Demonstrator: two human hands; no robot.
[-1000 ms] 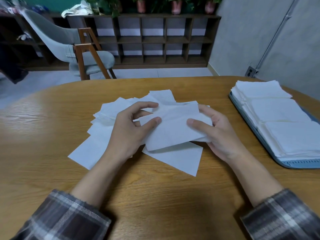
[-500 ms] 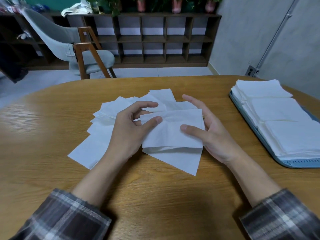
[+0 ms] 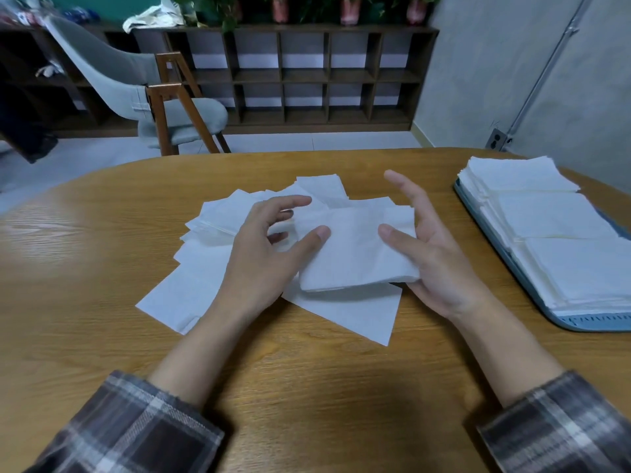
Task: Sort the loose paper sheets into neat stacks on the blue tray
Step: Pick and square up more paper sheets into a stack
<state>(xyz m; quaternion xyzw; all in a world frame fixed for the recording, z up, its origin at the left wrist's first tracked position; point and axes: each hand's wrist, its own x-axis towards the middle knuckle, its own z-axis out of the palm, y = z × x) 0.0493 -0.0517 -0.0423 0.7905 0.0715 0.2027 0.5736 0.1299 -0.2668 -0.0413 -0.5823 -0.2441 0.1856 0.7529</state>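
Observation:
A small bundle of white paper sheets [image 3: 355, 257] is held just above the table's middle. My left hand [image 3: 259, 268] grips its left edge, thumb on top and fingers curled behind. My right hand [image 3: 444, 268] lies against the bundle's right edge with straight, spread fingers and its thumb resting on top. Under and to the left of the bundle, several loose paper sheets [image 3: 205, 268] lie fanned out on the wooden table [image 3: 307, 387]. At the right edge stands the blue tray [image 3: 594, 320] with three neat white paper stacks [image 3: 560, 216] in a row.
Beyond the table's far edge stand a grey chair with wooden legs [image 3: 164, 110] and a low dark shelf unit [image 3: 307, 76] with potted plants on top. A grey wall with a conduit and socket [image 3: 498, 141] rises behind the tray.
The bundle has turned from tilted to nearly square with me. My right hand's fingers have let go of its far edge and straightened upward; my left hand keeps its grip.

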